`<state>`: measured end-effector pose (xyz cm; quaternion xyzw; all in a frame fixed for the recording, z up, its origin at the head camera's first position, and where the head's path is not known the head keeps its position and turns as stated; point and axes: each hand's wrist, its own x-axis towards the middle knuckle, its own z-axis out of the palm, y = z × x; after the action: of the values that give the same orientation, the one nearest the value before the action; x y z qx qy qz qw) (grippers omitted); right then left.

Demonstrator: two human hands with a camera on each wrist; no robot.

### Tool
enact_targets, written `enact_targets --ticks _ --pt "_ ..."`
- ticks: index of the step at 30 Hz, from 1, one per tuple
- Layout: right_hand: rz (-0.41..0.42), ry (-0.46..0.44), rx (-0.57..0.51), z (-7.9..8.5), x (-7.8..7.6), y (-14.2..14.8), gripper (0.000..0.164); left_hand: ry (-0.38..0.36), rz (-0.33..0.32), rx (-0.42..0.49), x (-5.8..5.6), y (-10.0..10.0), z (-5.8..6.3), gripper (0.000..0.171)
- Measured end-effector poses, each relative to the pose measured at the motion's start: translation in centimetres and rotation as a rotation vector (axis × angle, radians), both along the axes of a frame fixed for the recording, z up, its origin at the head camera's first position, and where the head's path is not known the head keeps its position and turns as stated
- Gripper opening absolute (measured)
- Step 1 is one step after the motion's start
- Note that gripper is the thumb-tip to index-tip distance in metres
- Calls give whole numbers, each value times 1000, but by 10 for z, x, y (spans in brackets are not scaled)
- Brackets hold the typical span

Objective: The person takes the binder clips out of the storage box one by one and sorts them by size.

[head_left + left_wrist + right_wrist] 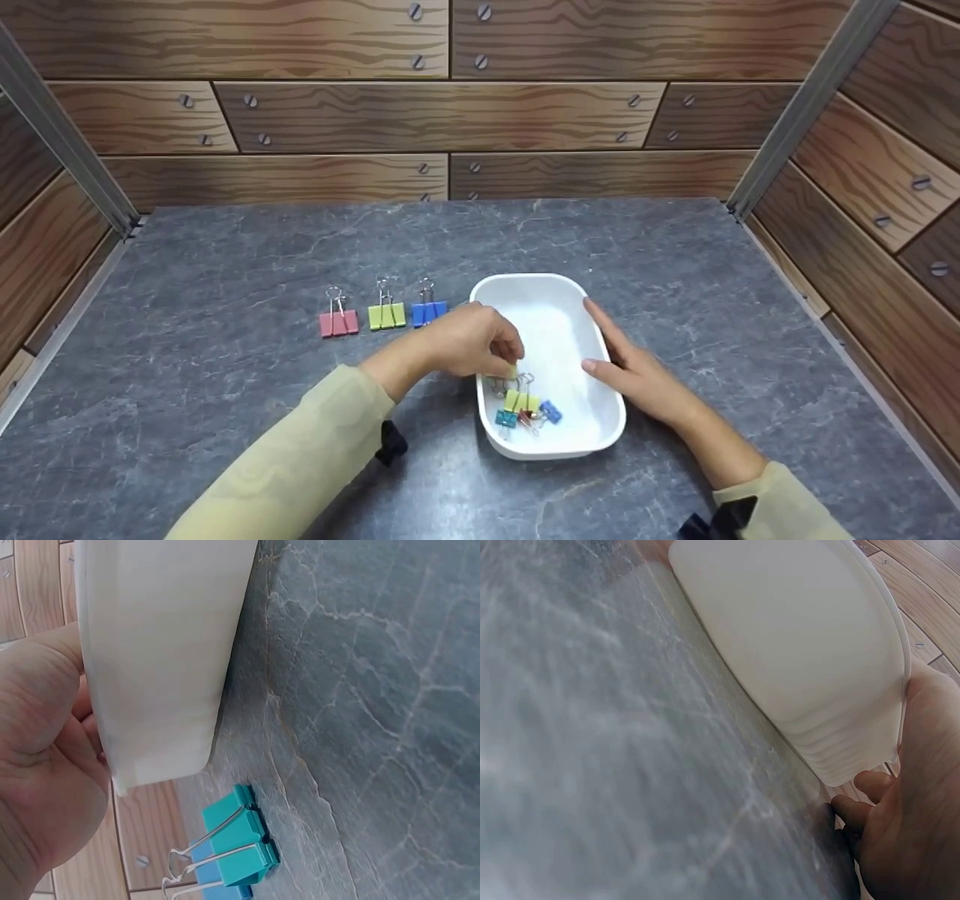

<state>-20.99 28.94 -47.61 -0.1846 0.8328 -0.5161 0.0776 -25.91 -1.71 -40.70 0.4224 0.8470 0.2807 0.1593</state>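
Note:
My left hand [469, 339] reaches over the left rim of a white plastic tub [551, 322], thumb and fingertips pinching a small yellow-green binder clip [513, 371], mostly hidden by the hand. Just below the fingers, inside the tub, lie another yellow-green binder clip [523, 401], a small teal binder clip [506, 418], a small blue one [551, 412] and a dark red one [524, 416]. My right hand [637, 375] holds the tub's right side, thumb over the rim and fingers along the outer wall.
Left of the tub stand larger binder clips in a row: pink [339, 323], yellow-green [387, 316] and blue [429, 313]. A teal binder clip [241, 836] beside the blue one shows in the left wrist view. Wood-patterned walls [450, 116] border the grey marbled table [225, 300].

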Motion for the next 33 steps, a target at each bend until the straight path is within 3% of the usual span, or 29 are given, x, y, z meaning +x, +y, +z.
enact_targets --ticks 16,28,33 --pt "-2 -2 -1 0 0 -1 83 69 81 148 0 -1 -11 11" --pt "-19 20 37 1 0 0 82 -63 199 332 4 -6 -1 13" --pt "0 1 -10 -1 0 0 82 -109 252 395 4 -13 4 12"
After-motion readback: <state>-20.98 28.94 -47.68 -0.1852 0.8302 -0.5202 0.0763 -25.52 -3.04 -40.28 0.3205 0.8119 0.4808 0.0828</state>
